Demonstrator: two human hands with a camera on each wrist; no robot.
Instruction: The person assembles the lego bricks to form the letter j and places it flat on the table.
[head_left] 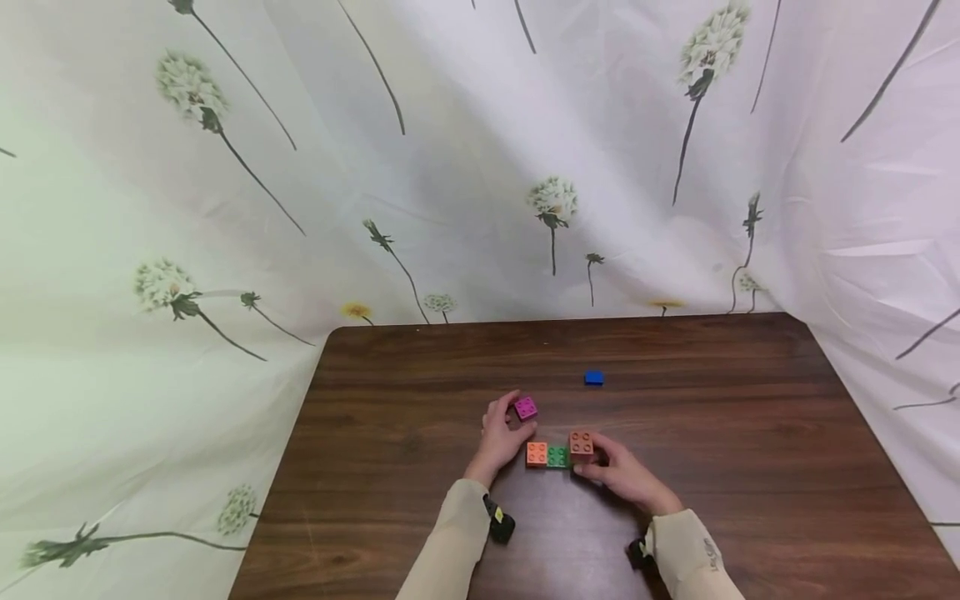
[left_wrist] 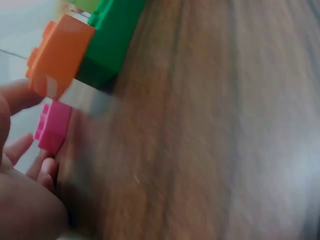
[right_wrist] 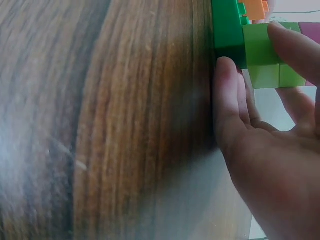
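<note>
A long green toy brick (head_left: 557, 457) lies on the table with an orange brick (head_left: 536, 453) on its left end. At its right end stands a brick stack with a reddish-brown top (head_left: 581, 442); light green bricks (right_wrist: 262, 45) show lower in it in the right wrist view. My right hand (head_left: 626, 473) grips this stack, thumb along the light green side. My left hand (head_left: 501, 435) is spread, index finger beside a magenta brick (head_left: 526, 407) on the table, thumb near the orange brick. In the left wrist view a fingertip reaches the orange brick (left_wrist: 62, 57).
A blue brick (head_left: 594, 378) lies farther back on the dark wooden table (head_left: 712, 400). White cloth (head_left: 465, 225) with dandelion prints hangs behind the table and along its sides.
</note>
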